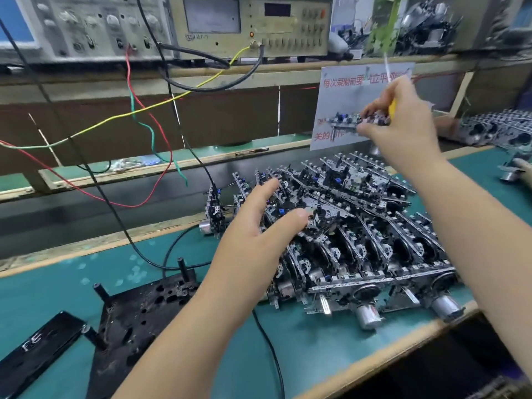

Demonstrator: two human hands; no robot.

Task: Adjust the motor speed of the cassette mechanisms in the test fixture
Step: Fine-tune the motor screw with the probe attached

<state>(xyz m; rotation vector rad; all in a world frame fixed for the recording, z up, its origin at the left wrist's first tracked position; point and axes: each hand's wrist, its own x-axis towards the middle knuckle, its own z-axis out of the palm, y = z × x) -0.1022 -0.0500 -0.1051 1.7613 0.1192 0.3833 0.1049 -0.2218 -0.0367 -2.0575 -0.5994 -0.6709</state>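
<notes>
On the green table [322, 352]: a big pile of cassette mechanisms [359, 226] lies in rows, metal and black, packed close and touching each other.
Left hand [259, 226]: it is over the near left side of the pile. Its fingers [266, 188] are straight and spread wide. They hold nothing. The thumb tip is just beside a small blue part on the pile.
Right hand [403, 122]: it is lifted up high, past the far side of the pile. Its fingers are curled and pinch one cassette mechanism [349, 120] by its right end. That mechanism is up in the air, in front of a paper sign [342, 90] with red writing.
Yellow tool [392, 106]: a bit of it shows in the same right hand. I cannot tell what kind of tool it is.
Test fixture [138, 318]: a black plate with holes and upright pegs sits on the table, near the left arm. No mechanism is in it.
Black flat piece [37, 349]: it lies left of the fixture, with white letters on it.
One more mechanism [214, 210]: it stands alone, just left of the pile, with a black wire going to it.
Shelf at the back: a test box [253, 24] with knobs and a small screen, with red, green, yellow and black wires [132, 110] hanging down.
Far right: more mechanisms [498, 128] sit in a row.
</notes>
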